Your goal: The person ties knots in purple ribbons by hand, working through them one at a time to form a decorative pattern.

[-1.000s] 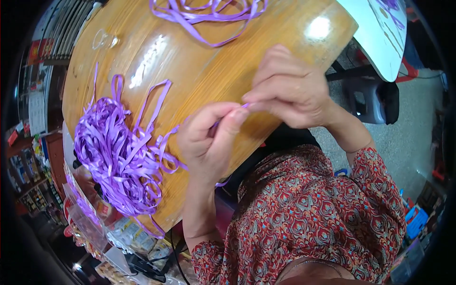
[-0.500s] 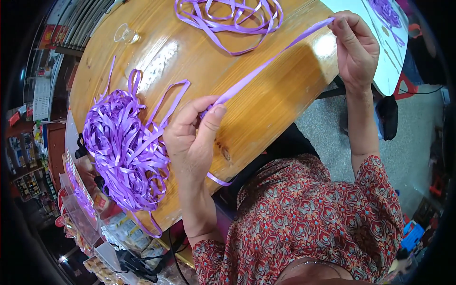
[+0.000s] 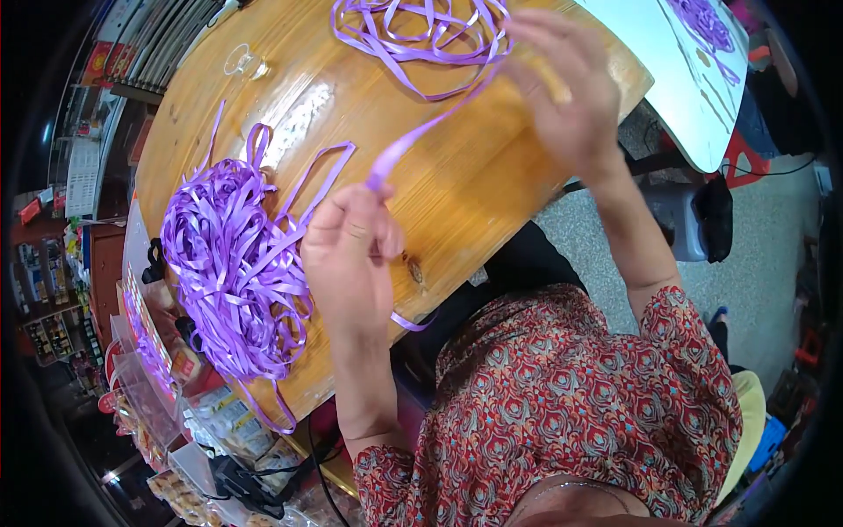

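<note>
A strand of shiny purple ribbon (image 3: 418,133) rises from the pinched fingers of my left hand (image 3: 349,239), which is closed on it over the near part of the wooden table. The strand runs up to a loose coil of the same ribbon (image 3: 399,54) at the far edge. My right hand (image 3: 575,104) is beside that coil, smeared by motion, its fingers stretched apart; I see no ribbon gripped in it. Left of my left hand lies a big tangled heap of purple ribbon (image 3: 230,263). A short ribbon piece (image 3: 408,323) hangs at the table's near edge below my left wrist.
The round wooden table (image 3: 474,211) carries a small clear glass (image 3: 246,63) at far left. A white table (image 3: 676,97) at far right holds more purple ribbon (image 3: 702,25). Packaged goods (image 3: 230,417) crowd the lower left, and a red stool (image 3: 746,165) stands right.
My right hand has swung left and toward the far coil, its pinch opened and the ribbon let go. My left hand has turned slightly. The once taut strand now curves slackly.
</note>
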The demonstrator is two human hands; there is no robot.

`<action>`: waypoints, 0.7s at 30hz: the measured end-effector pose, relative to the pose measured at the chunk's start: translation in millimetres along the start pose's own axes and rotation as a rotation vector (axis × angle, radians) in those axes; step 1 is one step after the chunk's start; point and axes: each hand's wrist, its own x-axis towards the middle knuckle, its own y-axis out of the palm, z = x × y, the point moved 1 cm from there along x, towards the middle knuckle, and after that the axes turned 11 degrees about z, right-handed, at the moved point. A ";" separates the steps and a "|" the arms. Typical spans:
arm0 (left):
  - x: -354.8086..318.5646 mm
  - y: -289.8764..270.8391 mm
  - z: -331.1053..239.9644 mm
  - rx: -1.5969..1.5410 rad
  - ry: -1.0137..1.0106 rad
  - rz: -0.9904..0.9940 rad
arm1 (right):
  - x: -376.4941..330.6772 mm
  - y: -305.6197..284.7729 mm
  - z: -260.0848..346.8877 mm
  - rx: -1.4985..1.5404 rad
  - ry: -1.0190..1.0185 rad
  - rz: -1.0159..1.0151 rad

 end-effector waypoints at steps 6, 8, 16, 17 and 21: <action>16.5 8.9 -14.5 -0.616 0.100 0.032 | -9.5 29.5 85.7 0.869 0.133 0.341; 17.5 16.2 -23.3 -0.615 0.146 0.021 | -9.2 45.0 101.8 1.315 0.131 0.512; 20.3 4.1 -60.9 -0.622 0.329 0.168 | 3.0 22.4 99.8 1.833 0.429 0.793; 13.7 -3.3 -66.5 -0.602 0.349 0.198 | 6.8 22.3 104.9 1.818 0.468 0.803; 7.9 -13.8 -74.9 -0.666 0.460 0.159 | 17.2 -0.3 95.8 1.689 0.620 1.091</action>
